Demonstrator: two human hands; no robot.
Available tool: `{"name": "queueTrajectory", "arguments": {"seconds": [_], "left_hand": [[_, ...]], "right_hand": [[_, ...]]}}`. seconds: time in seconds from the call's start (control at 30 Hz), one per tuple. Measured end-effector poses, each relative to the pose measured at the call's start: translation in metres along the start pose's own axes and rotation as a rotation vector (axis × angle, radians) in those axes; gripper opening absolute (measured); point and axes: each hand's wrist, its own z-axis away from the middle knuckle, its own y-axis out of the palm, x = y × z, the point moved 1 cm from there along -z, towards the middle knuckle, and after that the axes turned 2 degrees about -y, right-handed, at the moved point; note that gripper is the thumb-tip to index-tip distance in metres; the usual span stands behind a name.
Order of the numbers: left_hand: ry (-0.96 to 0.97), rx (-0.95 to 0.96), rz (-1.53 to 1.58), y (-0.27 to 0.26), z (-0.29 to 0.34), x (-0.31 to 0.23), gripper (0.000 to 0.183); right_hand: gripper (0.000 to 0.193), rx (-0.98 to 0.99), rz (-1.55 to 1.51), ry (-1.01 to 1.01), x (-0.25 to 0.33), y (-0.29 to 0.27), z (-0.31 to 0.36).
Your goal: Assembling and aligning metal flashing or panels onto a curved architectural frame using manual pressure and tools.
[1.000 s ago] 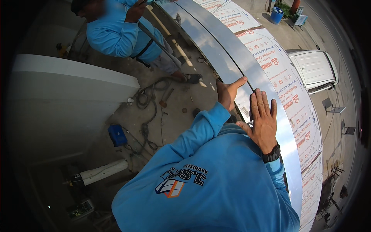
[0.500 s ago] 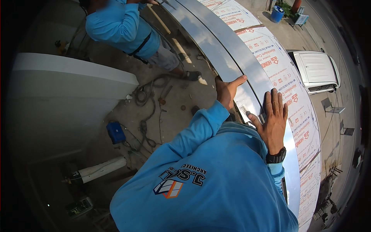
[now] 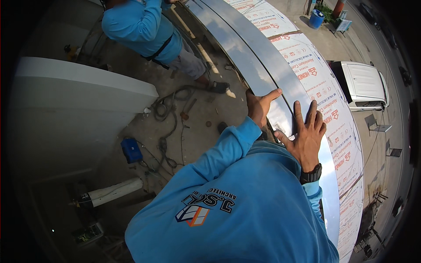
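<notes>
Two long, shiny metal strips lie side by side with a narrow dark seam between them. My left hand (image 3: 262,105) grips the near edge of the inner strip (image 3: 245,61), thumb on top and the other fingers hidden below the edge. Beside it, my right hand (image 3: 308,138) is spread palm down on the outer strip (image 3: 280,65), its thumb stretched across toward the inner one. A black watch circles my right wrist. Beyond the outer strip runs a panel covered in white printed film (image 3: 322,83).
A co-worker in a blue shirt (image 3: 140,33) stands at the far left by the strips. Cables (image 3: 164,105), a blue box (image 3: 131,150) and a white cylinder (image 3: 115,191) lie on the floor below. Past the panel's outer edge, a white vehicle (image 3: 362,83) stands at street level.
My right hand has drawn back slightly toward me along the strip, its fingers spreading wider. The left hand keeps its hold on the edge. The co-worker has shifted a little to the right.
</notes>
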Motion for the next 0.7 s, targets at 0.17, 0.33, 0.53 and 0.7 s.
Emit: {"name": "queueTrajectory", "arguments": {"seconds": [0.17, 0.33, 0.53, 0.7], "left_hand": [[0.045, -0.008, -0.048, 0.003, 0.003, -0.002, 0.034], [0.05, -0.049, -0.086, -0.003, -0.001, 0.005, 0.059], [0.064, -0.057, -0.096, 0.001, 0.004, -0.001, 0.033], [0.054, -0.01, -0.05, 0.003, 0.006, -0.004, 0.035]], "right_hand": [[0.107, -0.009, 0.005, -0.025, 0.007, 0.0, -0.008], [0.112, -0.008, -0.024, -0.018, 0.011, 0.005, -0.017], [0.112, 0.002, -0.058, 0.013, 0.014, 0.003, -0.019], [0.109, -0.004, -0.011, -0.003, 0.013, 0.002, -0.02]]}}
